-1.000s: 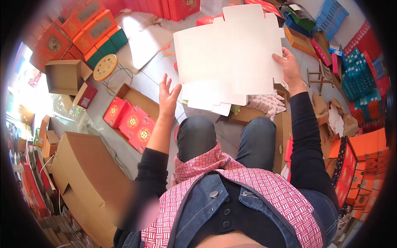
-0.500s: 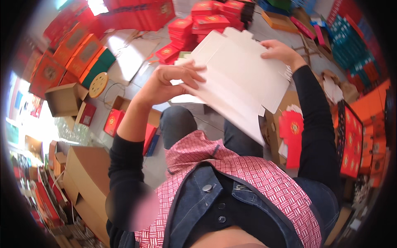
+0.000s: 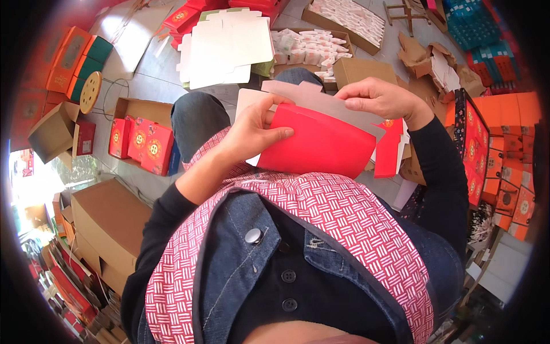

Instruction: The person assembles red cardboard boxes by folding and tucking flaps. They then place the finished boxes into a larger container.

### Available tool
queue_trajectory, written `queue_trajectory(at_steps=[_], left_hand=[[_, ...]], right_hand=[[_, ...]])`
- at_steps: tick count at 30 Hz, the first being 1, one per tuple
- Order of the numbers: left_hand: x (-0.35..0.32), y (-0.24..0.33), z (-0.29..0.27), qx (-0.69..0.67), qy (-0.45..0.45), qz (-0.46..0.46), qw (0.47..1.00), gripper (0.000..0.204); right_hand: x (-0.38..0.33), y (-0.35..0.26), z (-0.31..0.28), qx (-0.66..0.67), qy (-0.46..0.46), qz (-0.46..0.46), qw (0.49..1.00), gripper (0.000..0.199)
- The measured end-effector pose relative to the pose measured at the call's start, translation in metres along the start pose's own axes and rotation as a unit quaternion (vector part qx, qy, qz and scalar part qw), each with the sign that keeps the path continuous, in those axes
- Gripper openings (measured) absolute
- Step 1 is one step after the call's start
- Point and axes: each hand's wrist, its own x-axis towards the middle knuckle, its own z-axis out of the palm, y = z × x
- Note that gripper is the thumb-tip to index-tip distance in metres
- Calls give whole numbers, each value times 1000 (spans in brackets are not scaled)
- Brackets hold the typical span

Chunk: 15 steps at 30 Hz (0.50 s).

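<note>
Over my lap I hold a folding-box blank (image 3: 321, 143), a thin card piece with a red face and a pale inside with flaps. My left hand (image 3: 249, 133) grips its left end, thumb on the red face and fingers behind. My right hand (image 3: 389, 102) pinches the pale upper flap at the right between thumb and fingers. Just beyond the blank, a pile of white card blanks (image 3: 229, 49) lies near my left knee. Another red card piece (image 3: 389, 149) is partly hidden behind the blank's right end.
Left of my knee stands an open carton with red gift boxes (image 3: 152, 146). A large brown carton (image 3: 114, 218) is nearer. Ahead are trays of white packets (image 3: 312, 49). Orange boxes (image 3: 513, 120) and a red patterned box (image 3: 475, 152) stand at right. A round stool (image 3: 90, 92) is far left.
The blank has come closer to my body and turned from its white side to show its red face. Both hands moved in with it, still gripping. The view has shifted.
</note>
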Motion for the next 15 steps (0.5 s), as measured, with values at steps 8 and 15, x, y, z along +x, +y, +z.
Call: queue_trajectory(at_steps=[8,15], left_hand=[[0,-7,-3,-38,32,-31,998,36],[-9,-21,-13,-67,76,-31,994,39]], right_hand=[[49,-11,18,78,-29,73,994,29],[62,-23,51,46,11,9,999,40]])
